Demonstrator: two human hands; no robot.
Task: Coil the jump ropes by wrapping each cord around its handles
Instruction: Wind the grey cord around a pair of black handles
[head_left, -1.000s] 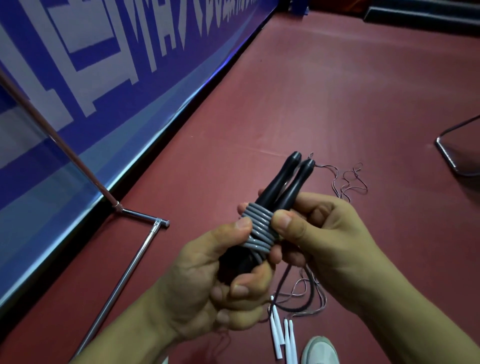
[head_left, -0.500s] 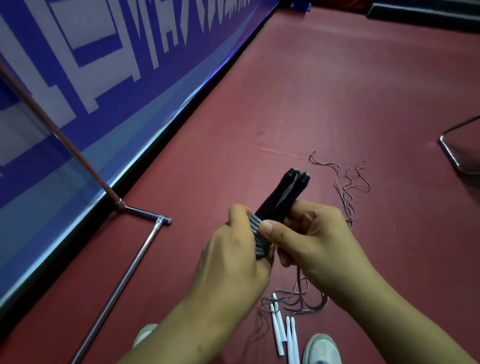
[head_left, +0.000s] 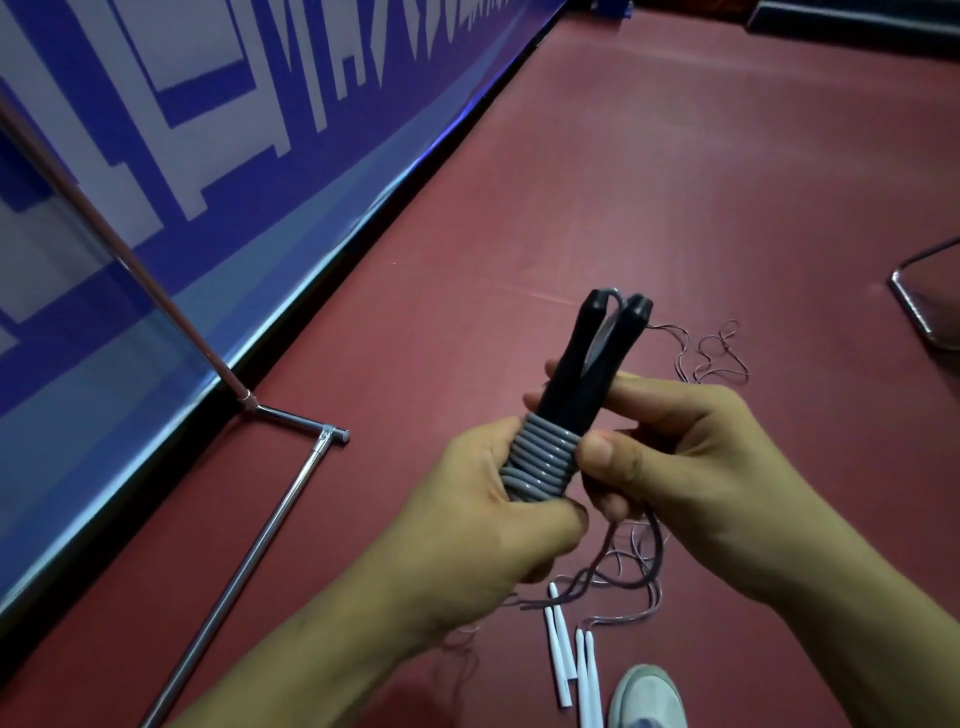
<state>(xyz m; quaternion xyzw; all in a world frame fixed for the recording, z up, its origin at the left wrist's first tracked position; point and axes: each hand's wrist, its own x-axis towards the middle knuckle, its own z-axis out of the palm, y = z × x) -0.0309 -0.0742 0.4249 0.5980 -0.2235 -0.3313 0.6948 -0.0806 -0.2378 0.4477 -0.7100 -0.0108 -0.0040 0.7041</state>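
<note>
Two tapered blk handles (head_left: 583, 382), glossy grey cord (head_left: 543, 462) coiled tight round.

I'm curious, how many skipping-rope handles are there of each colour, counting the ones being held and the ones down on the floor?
black handles: 2, held together by the left hand and right hand, with grey cord wrapped round them
white handles: 4, lying on the floor
Total: 6 handles
</note>
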